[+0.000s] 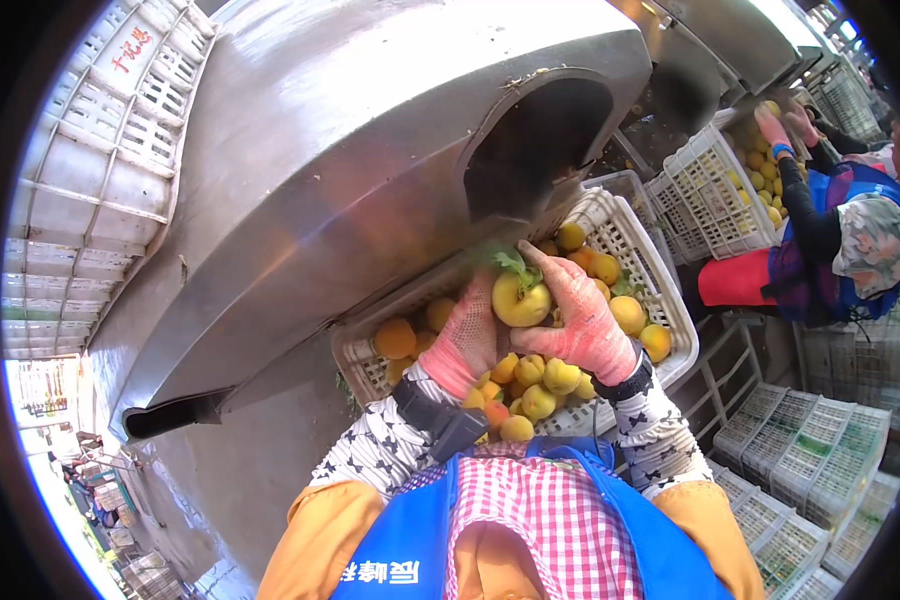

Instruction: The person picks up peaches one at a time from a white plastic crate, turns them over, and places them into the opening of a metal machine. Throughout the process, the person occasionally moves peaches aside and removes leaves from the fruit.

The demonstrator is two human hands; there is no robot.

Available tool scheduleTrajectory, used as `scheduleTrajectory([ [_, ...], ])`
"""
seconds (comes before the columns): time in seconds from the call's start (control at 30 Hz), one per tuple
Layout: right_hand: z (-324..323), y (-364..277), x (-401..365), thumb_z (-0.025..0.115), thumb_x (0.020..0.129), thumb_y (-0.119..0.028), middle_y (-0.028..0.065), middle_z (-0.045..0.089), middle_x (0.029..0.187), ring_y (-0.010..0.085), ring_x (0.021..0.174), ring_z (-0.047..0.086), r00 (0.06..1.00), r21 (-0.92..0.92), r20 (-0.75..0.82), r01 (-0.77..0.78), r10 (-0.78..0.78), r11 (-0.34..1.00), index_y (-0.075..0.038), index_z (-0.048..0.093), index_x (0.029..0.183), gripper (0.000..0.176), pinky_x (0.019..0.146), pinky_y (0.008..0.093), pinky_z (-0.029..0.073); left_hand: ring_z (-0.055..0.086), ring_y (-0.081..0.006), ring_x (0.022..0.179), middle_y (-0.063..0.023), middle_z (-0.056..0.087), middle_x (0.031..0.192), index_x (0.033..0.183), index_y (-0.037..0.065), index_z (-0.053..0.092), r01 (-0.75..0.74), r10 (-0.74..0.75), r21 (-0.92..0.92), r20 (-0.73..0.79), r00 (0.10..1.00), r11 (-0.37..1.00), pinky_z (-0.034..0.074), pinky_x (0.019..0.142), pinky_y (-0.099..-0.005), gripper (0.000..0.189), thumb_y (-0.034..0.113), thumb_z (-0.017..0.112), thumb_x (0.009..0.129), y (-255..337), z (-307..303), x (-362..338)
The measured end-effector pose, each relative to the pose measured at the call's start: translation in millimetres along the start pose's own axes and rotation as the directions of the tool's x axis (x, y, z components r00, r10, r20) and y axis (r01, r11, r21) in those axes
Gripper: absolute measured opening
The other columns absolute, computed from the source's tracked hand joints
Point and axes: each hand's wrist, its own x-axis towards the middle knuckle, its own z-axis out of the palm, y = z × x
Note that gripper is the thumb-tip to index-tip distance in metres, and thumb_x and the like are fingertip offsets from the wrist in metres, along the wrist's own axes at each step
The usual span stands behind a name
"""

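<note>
Both my hands wear pink gloves and meet over a white crate point(678, 305) of yellow and orange peaches. Between them is a large yellow peach point(520, 300) with green leaves point(517, 268) at its top. My left hand point(470, 335) holds the peach from its left side, and my right hand point(582, 320) has its fingers around the right side. Below my hands lie several smaller yellow peaches point(538, 402). An orange peach point(395, 338) rests at the crate's left end.
A large metal machine point(300, 150) with a dark opening point(535, 140) rises just beyond the crate. At the right a co-worker point(860, 230) reaches into another peach crate point(715, 195). Stacked white crates point(805, 450) stand lower right; another crate point(100, 170) is upper left.
</note>
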Motion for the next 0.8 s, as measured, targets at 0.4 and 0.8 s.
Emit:
scheduleTrajectory([
  [0.4, 16.9, 19.0, 80.9, 0.089, 0.065, -0.036, 0.0206, 0.059, 0.112, 0.0377, 0.100, 0.063, 0.891, -0.270, -0.451, -0.202, 0.062, 0.941, 0.000, 0.059, 0.118, 0.070, 0.083, 0.0437, 0.055, 0.065, -0.0177, 0.073, -0.0074, 0.068, 0.084, 0.110, 0.009, 0.063, 0.584, -0.647, -0.651, 0.182, 0.741, 0.486, 0.051, 0.067, -0.0292, 0.068, 0.073, 0.052, 0.090, -14.1, -21.9, 21.1],
  [0.8, 53.7, 53.9, 146.3, 0.081, 0.080, -0.028, 0.0193, 0.062, 0.115, 0.0340, 0.100, 0.065, 0.904, -0.553, -0.414, -0.344, 0.109, 0.759, 0.002, 0.060, 0.116, 0.052, 0.084, 0.0405, 0.055, 0.065, -0.0238, 0.079, -0.0083, 0.067, 0.089, 0.111, 0.006, 0.064, 0.750, -0.777, -0.327, 0.071, 0.626, 0.575, 0.052, 0.074, -0.0390, 0.042, 0.044, 0.065, 0.093, -104.3, -28.5, -59.1],
])
